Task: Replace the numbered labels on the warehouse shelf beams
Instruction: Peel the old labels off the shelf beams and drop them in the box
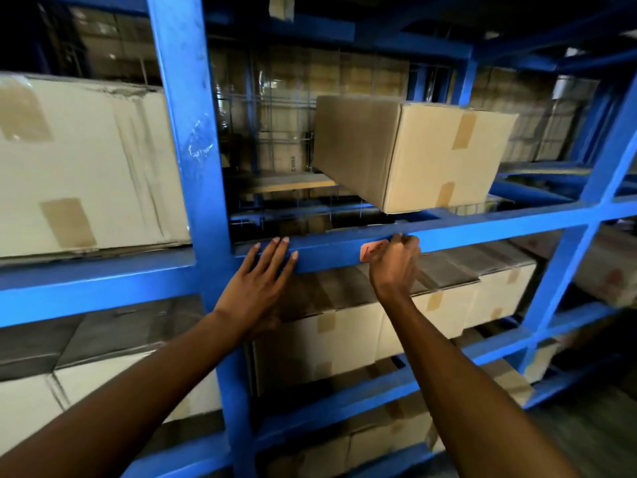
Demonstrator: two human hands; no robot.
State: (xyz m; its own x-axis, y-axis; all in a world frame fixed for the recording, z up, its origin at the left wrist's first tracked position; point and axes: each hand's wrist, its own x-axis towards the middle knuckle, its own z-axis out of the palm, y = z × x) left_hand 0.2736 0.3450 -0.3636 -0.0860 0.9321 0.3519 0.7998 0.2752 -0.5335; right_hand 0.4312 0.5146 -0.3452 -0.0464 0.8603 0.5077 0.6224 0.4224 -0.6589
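Both my hands are up on the blue shelf beam (331,251) that runs across the middle of the frame, sloping up toward the right. My left hand (256,288) lies flat against the beam's front face, just left of centre, fingers (275,251) spread wide & straight, tips reaching the beam's top edge. Nothing held in it, it's just pressed on the metal.

My right hand (394,263) sits right of centre, curled into a tight pinch at the right end of the pink label (370,251). The label is stuck on the beam's front face, between my 2 hands but touching only the right one. Its left part shows, w/ a bit of red marking on it; the rest is hidden behind my knuckles. Can't read any number. Fingertips are closed on the label's edge at the beam's top; can't tell if that edge is lifted off the metal or still flat.

A blue upright post (193,132) stands left of centre, running top to bottom, w/ some clear tape scraps stuck to it at mid-height. Above the beam, upper right of centre, a taped cardboard box (444,157) sits on the shelf, angled, one corner overhanging the front. A big pale carton (86,163) fills the left bay. Below the beam, a row of taped cartons (444,305) sits on the next level down, lower right of centre. Edges of the frame are blurred.
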